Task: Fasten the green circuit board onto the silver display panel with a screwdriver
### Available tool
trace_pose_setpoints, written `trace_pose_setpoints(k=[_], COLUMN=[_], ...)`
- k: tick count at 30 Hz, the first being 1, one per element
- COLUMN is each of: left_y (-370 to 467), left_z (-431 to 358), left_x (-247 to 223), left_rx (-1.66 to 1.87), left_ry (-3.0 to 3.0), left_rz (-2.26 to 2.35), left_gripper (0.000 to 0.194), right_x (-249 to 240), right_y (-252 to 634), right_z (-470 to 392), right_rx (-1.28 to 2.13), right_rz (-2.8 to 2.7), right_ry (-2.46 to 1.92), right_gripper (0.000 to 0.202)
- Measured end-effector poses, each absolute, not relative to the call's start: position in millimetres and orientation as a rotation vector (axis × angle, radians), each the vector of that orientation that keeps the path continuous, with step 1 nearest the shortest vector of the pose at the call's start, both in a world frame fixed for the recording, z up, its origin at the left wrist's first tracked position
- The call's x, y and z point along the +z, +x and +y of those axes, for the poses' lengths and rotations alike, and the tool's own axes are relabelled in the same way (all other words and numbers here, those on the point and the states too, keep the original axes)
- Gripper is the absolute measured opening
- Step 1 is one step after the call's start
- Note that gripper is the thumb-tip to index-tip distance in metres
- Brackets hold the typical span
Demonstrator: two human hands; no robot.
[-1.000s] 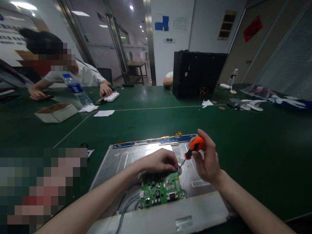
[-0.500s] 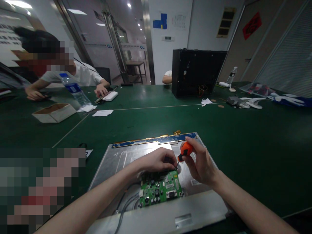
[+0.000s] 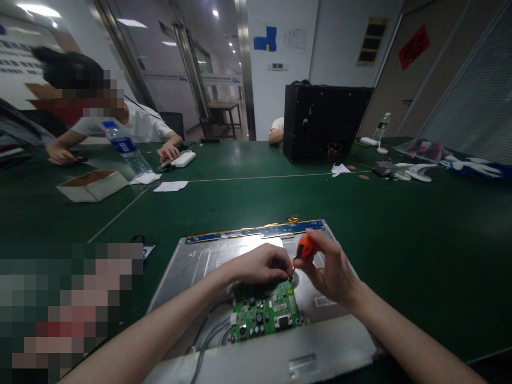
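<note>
A screwdriver point(image 3: 306, 247) with an orange and black handle is gripped in my right hand point(image 3: 334, 272). Its tip points down at the upper right corner of a green circuit board point(image 3: 264, 312). My left hand point(image 3: 266, 263) rests over the board's top edge, its fingers closed and pinched close to the screwdriver tip; what they hold, if anything, is hidden. The board sits on a silver metal panel point(image 3: 196, 266), with grey cables point(image 3: 208, 341) at its left. Along the panel's far edge runs a blue circuit strip point(image 3: 256, 232).
On the green table point(image 3: 224, 205) stand an open cardboard box point(image 3: 92, 189), a water bottle point(image 3: 130, 152) and a large black case point(image 3: 328, 122). Gloves point(image 3: 414, 169) lie at the right. A co-worker point(image 3: 140, 122) sits across at the left; another person's arm point(image 3: 276, 132) shows behind the case.
The screwdriver handle has turned slightly in my right hand, its tip staying at the board's corner. My left hand keeps its place. The view has shifted a little.
</note>
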State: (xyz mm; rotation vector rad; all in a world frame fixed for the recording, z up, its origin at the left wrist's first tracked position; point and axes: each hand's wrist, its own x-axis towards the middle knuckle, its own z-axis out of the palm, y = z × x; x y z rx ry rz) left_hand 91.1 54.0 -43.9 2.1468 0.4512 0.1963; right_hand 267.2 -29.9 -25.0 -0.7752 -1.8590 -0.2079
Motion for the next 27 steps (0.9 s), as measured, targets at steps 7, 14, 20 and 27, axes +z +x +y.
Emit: trace_pose_setpoints(k=[7,14,20,27], left_y=[90.6,90.2,90.0,89.8], left_z=[54.6,54.2,54.1,53.6], left_x=[-43.6,-46.5,-46.6,-45.4], left_rx=[0.190,0.217,0.192,0.217], left_ry=[2.186,2.191,2.228,2.202], left_rz=[0.450,0.441,0.463,0.440], left_gripper=[0.009,0.009,0.006,0.007], right_x=[-24.0,-21.3,-22.3,-22.6], right_y=[267.3,269.0,268.0,270.5], right_z=[-30.7,-35.7,-31.7,-30.2], right_rx=[-0.161,-0.129,-0.252,-0.281], right_rz=[-1.880,-1.911,-1.859,-1.871], right_ry=[-0.731,-0.767,-0.801,-0.818], right_gripper=[0.046,0.057,0.049,0.044])
